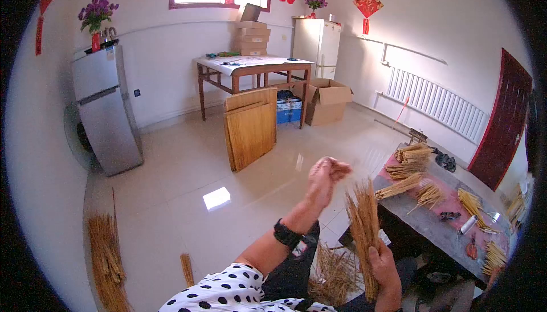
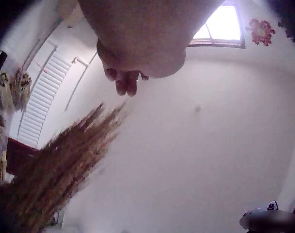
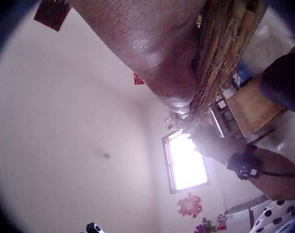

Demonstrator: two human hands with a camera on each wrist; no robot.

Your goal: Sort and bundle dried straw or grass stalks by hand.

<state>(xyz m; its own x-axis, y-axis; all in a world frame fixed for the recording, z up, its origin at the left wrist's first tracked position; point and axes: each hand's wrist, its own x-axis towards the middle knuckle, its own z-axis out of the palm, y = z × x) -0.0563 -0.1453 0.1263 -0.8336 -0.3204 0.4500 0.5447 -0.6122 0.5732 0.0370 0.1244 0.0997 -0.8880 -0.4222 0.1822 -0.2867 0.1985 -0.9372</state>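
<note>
My right hand [image 1: 384, 269] grips a thick bundle of dry broom straw [image 1: 362, 226] round its lower stalks, thumb across the front. The bundle stands nearly upright, bushy tips at the top. In the right wrist view the stalks [image 3: 225, 53] run along beside the thumb. My left hand [image 1: 326, 178] is raised just left of the tips, apart from them and slightly blurred. Its fingers [image 2: 123, 83] are bent in toward the palm in the left wrist view, with nothing visible in them. A wrist device [image 1: 288, 235] is strapped to the left forearm.
To the right, a low table [image 1: 421, 206] bears several straw bundles [image 1: 410, 161] and a white bottle [image 1: 468, 225]. Loose straw [image 1: 333, 275] lies on the floor by my legs. A large straw bundle [image 1: 105, 260] leans at the far left. Wooden boards [image 1: 250, 129] stand ahead.
</note>
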